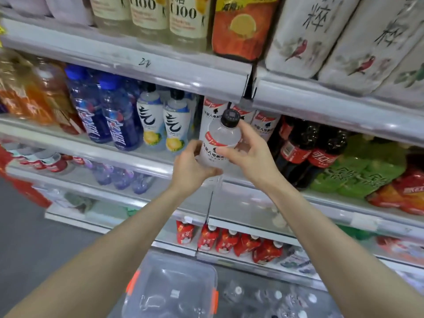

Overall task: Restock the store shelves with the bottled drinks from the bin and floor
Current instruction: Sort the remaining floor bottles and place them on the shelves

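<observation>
Both hands hold a clear plastic bottle with a black cap and a red-and-white label [219, 141], tilted at the front edge of the grey metal shelf [146, 154]. The left hand [190, 164] cups its base; the right hand [249, 149] grips its shoulder. Matching white-labelled bottles [263, 125] stand just behind. A clear plastic bin with orange latches [172, 288] sits on the floor below.

Bottle [218, 143] – clear plastic, glossy white label, black ribbed cap. Shelf front edges [128, 65] faced in glossy clear plastic strip. Bin [169, 288] – translucent plastic, orange clasps.
</observation>
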`<action>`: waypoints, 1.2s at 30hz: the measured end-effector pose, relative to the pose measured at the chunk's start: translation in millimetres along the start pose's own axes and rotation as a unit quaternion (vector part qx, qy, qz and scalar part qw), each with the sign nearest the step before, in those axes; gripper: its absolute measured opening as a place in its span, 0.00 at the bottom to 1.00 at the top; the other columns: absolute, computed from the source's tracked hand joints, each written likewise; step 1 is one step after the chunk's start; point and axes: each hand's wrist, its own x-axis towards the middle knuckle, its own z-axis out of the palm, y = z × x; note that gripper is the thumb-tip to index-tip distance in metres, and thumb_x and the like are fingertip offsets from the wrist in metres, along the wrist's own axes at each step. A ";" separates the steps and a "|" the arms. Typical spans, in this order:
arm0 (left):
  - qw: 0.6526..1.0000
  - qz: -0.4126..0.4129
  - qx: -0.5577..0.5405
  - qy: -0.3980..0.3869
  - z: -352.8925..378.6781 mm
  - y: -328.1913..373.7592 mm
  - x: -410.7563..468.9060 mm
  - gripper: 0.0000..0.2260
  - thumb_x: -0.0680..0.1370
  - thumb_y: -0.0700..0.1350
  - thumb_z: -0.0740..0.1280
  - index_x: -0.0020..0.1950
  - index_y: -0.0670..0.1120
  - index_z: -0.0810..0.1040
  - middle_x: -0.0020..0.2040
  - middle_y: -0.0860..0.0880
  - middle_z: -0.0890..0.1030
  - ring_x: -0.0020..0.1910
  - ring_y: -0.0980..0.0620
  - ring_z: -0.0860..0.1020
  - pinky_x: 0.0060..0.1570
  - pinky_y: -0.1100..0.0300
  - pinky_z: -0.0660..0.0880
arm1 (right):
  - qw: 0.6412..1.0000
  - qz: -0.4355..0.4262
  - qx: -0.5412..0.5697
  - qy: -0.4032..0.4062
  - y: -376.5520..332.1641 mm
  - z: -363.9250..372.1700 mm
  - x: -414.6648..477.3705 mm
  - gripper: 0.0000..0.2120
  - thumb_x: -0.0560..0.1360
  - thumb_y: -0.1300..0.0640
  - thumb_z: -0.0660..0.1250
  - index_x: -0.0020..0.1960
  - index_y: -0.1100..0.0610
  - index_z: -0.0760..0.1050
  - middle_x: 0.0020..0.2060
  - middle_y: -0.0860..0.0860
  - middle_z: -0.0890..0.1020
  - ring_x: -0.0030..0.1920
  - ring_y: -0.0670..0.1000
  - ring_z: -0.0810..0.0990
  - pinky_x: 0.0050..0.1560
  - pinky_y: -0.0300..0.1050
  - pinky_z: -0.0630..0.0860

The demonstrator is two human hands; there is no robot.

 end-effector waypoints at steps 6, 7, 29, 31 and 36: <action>0.999 0.001 -0.043 0.014 -1.8 -16.3 34.5 0.31 0.61 0.38 0.81 0.61 0.43 0.72 0.51 0.52 0.79 0.50 0.55 0.77 0.41 0.76 0.72 | 0.999 -0.027 -0.022 0.014 11.5 16.3 34.5 0.29 0.68 0.62 0.74 0.68 0.57 0.71 0.60 0.49 0.80 0.60 0.46 0.78 0.64 0.44 0.73; 0.999 0.006 -0.039 0.013 -2.0 -20.6 41.3 0.31 0.61 0.38 0.81 0.60 0.44 0.73 0.51 0.52 0.80 0.50 0.55 0.78 0.42 0.75 0.73 | 0.999 -0.030 -0.022 0.017 14.5 18.8 39.7 0.29 0.68 0.61 0.74 0.68 0.57 0.71 0.60 0.50 0.80 0.61 0.46 0.78 0.65 0.45 0.72; 0.999 0.036 -0.014 0.027 11.6 -84.7 66.5 0.29 0.66 0.40 0.77 0.65 0.43 0.73 0.55 0.48 0.82 0.54 0.50 0.80 0.54 0.53 0.78 | 0.991 0.029 0.095 0.090 68.3 40.8 64.6 0.28 0.75 0.67 0.68 0.72 0.54 0.64 0.50 0.46 0.79 0.42 0.35 0.81 0.45 0.36 0.80; 0.999 0.028 -0.023 0.023 9.9 -90.0 62.4 0.26 0.67 0.38 0.76 0.64 0.42 0.75 0.54 0.48 0.82 0.53 0.52 0.80 0.53 0.61 0.77 | 0.990 0.046 0.100 0.092 77.6 46.0 58.6 0.26 0.76 0.67 0.67 0.72 0.55 0.65 0.48 0.46 0.79 0.40 0.34 0.80 0.40 0.35 0.79; 0.999 0.026 -0.009 0.033 9.3 -91.0 62.8 0.23 0.67 0.36 0.77 0.60 0.42 0.77 0.51 0.48 0.83 0.50 0.53 0.81 0.46 0.72 0.75 | 0.986 0.058 0.113 0.106 86.7 52.9 56.0 0.20 0.77 0.64 0.66 0.64 0.49 0.68 0.46 0.42 0.80 0.40 0.35 0.81 0.47 0.47 0.81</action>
